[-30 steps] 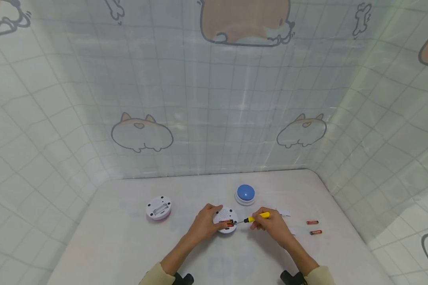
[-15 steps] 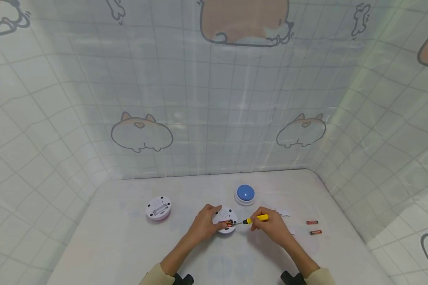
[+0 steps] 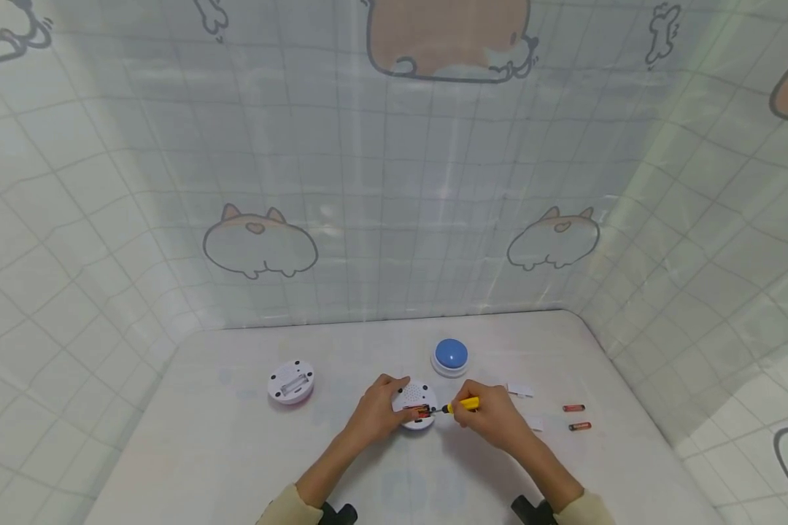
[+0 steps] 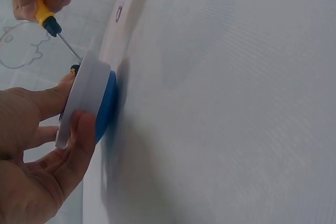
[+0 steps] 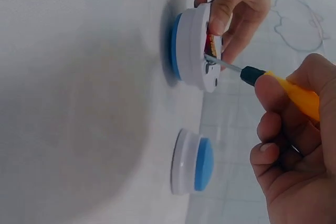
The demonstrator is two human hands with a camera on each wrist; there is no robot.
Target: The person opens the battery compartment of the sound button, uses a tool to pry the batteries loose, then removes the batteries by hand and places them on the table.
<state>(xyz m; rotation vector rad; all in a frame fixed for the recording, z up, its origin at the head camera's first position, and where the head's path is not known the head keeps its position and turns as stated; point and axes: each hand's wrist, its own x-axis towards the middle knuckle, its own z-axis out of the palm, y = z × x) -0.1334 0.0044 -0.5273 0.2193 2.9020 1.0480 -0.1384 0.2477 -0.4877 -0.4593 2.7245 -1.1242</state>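
My left hand (image 3: pixel 376 414) grips a round white push button (image 4: pixel 90 88) by its sides. The button lies upside down, its blue dome toward the table and its open battery compartment facing up. Red-and-black batteries (image 5: pixel 211 43) sit in that compartment, partly covered by the left thumb. My right hand (image 3: pixel 495 417) holds a screwdriver (image 5: pixel 300 97) by its yellow handle, with curled fingers. Its thin metal shaft points left, and the tip touches the compartment at the battery's end. Whether the tip reaches under the battery cannot be seen.
Behind the hands stands an upright blue push button (image 3: pixel 451 354). Another upturned button (image 3: pixel 292 383), its compartment bare, lies left. Two loose batteries, an upper one (image 3: pixel 574 408) and a lower one (image 3: pixel 580 426), lie right, near small white pieces (image 3: pixel 520 391). A patterned curtain (image 3: pixel 394 182) surrounds the table.
My right hand has shifted slightly left, and the screwdriver handle has moved left with it, its tip staying at the compartment. The left hand keeps its hold on the push button.
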